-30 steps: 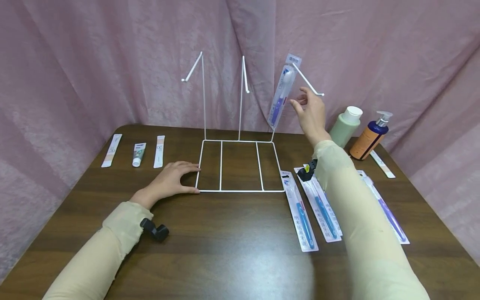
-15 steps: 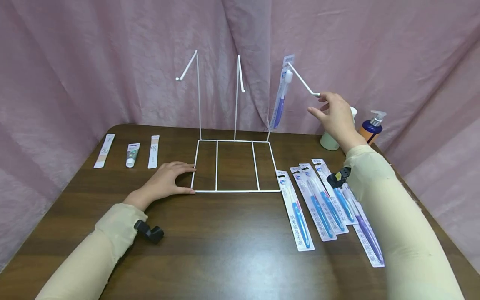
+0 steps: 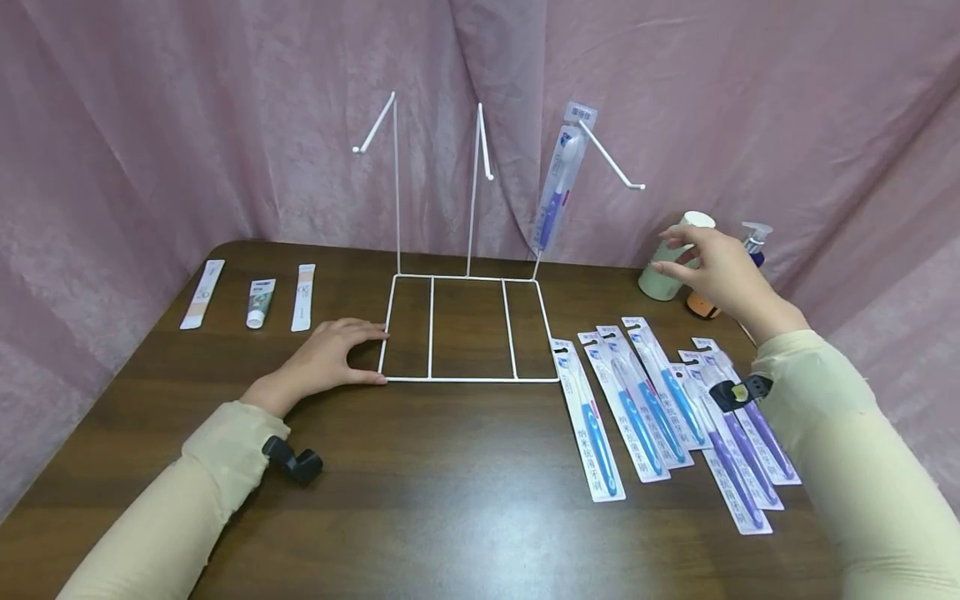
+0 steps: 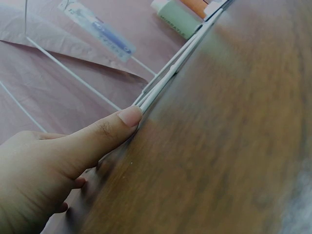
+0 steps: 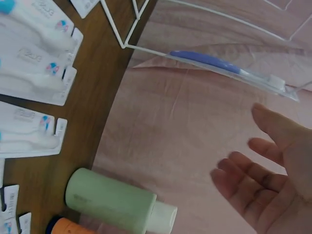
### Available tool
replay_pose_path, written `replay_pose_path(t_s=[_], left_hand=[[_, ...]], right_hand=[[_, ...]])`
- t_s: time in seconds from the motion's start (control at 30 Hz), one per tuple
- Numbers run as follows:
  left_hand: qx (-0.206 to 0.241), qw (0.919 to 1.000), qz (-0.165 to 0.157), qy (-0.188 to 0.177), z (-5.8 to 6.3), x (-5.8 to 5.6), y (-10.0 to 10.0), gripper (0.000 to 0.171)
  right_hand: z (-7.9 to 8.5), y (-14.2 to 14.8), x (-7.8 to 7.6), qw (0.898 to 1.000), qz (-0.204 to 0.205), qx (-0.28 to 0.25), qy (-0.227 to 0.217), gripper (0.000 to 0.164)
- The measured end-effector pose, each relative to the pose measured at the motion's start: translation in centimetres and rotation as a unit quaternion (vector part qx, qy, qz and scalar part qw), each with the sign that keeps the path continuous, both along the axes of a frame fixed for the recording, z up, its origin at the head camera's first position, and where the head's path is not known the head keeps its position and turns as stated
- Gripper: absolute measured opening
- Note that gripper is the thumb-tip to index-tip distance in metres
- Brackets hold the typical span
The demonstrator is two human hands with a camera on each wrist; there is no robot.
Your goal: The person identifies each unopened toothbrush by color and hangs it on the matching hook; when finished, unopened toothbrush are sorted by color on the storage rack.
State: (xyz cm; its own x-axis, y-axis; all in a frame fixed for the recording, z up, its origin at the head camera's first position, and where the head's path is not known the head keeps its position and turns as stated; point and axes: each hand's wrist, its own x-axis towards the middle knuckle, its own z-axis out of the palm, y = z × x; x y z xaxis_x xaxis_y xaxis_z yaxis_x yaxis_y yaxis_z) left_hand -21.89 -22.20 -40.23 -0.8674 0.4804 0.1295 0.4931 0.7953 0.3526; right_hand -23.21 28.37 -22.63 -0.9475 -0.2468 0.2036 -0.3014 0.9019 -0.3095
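Note:
A white wire display rack stands on the table with three upright posts, each ending in an angled hook. From the right hook hangs one packaged toothbrush with a purple handle. My left hand rests at the rack's left side, its thumb on the front corner and a fingertip on the side wire. In the left wrist view the thumb lies against the wire. My right hand is in the air in front of the green bottle, holding nothing, fingers loosely bent. The other two hooks carry nothing.
Packaged blue toothbrushes and purple ones lie right of the rack. Behind my right hand stand a green bottle and an orange pump bottle. At left lie a small tube and two sachets.
My right hand has moved away from the hanging toothbrush and along the hook, then off to the right. The toothbrush swings and turns slightly on its hook. My left hand stays at the rack.

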Motion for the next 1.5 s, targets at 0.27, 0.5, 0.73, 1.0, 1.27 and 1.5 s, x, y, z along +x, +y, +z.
replay_pose_path(t_s=[0.27,0.5,0.73,1.0,1.27,1.5], left_hand=[[-0.001,1.0,-0.007,-0.006,0.5,-0.1,0.7,0.077],[-0.003,0.9999,-0.006,-0.01,0.6,0.0,0.9,0.077],[0.002,0.9999,-0.006,-0.012,0.7,-0.1,1.0,0.078],[0.0,0.9998,-0.006,-0.018,0.9,0.0,1.0,0.078],[-0.001,0.9998,-0.008,-0.019,1.1,0.1,1.1,0.077],[0.0,0.9998,-0.004,-0.021,1.0,0.1,1.0,0.078]], right_hand=[[-1.6,3.5,3.3,1.0,0.01,0.014,0.01,0.043],[-2.7,6.1,6.1,0.999,-0.018,0.025,0.01,0.038],[-4.8,8.9,8.0,0.999,-0.035,0.036,0.006,0.041],[-7.6,11.9,9.1,0.996,-0.061,0.017,-0.066,0.044],[-9.6,13.9,9.1,0.993,-0.067,0.018,-0.101,0.048],[-11.2,15.0,9.0,0.985,-0.079,0.018,-0.155,0.055]])
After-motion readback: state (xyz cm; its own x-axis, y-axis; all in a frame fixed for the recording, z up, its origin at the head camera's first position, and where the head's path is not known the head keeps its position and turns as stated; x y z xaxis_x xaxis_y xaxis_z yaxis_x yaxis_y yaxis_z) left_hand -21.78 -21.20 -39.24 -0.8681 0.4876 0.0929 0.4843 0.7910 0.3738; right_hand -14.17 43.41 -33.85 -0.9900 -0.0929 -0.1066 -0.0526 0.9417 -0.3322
